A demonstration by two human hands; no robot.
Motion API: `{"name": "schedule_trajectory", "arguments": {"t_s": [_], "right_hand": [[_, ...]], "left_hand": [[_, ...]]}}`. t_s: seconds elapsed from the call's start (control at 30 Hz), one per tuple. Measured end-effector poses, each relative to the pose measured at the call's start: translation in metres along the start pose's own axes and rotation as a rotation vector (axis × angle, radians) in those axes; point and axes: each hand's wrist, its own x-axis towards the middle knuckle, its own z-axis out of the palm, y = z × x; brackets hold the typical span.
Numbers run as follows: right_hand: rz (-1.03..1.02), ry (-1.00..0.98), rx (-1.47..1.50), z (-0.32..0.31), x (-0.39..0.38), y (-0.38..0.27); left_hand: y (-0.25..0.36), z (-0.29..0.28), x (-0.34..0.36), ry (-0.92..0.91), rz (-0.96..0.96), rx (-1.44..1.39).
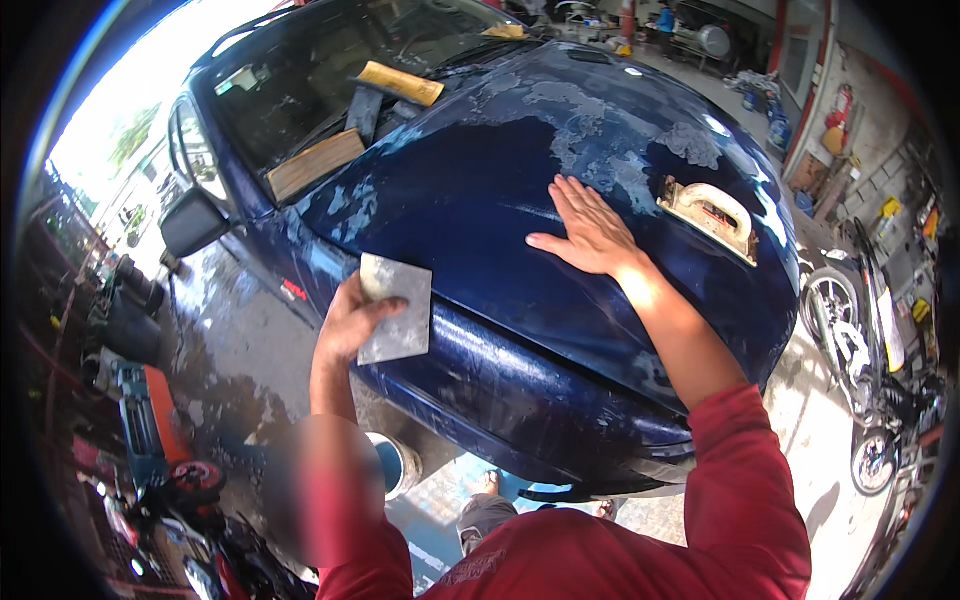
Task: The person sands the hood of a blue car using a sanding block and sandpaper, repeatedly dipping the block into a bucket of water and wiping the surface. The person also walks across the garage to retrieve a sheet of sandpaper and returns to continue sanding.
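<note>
Before me is the dark blue hood (460, 210) of a car, with patchy grey, worn areas toward its far part. My right hand (590, 228) lies flat on the hood, palm down, fingers stretched and thumb out. In my left hand (350, 322) is a flat grey rectangular sheet (396, 320), gripped at its left edge with the thumb on top, beside the fender (510, 385). What the sheet is made of I cannot tell. Right of my right hand, a sanding block with a cream handle (712, 215) rests on the hood.
A wooden block (316, 165) and a yellow curved piece (402, 83) lie near the windshield. The side mirror (194, 222) juts out at left. By my feet stands a white bucket (395, 465). Motorcycles (850, 330) stand at right and lower left. A person (666, 20) is far back.
</note>
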Motion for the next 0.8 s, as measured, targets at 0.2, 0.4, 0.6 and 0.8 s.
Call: {"name": "schedule_trajectory", "arguments": {"t_s": [0.2,0.4,0.6,0.8], "right_hand": [[0.261,-0.148,0.000,-0.004,0.092,-0.020],[0.289,-0.167,-0.053,-0.016,0.038,-0.009],[0.382,-0.101,-0.030,-0.018,0.034,0.015],[0.037,0.162,-0.070,-0.024,-0.119,0.046]], "left_hand": [[-0.008,-0.034,0.031,-0.098,-0.019,-0.043],[0.030,-0.025,0.072,-0.143,0.100,-0.249],[0.041,0.038,0.112,-0.195,0.082,-0.228],[0.051,0.064,0.200,-0.181,-0.055,-0.032]]}}
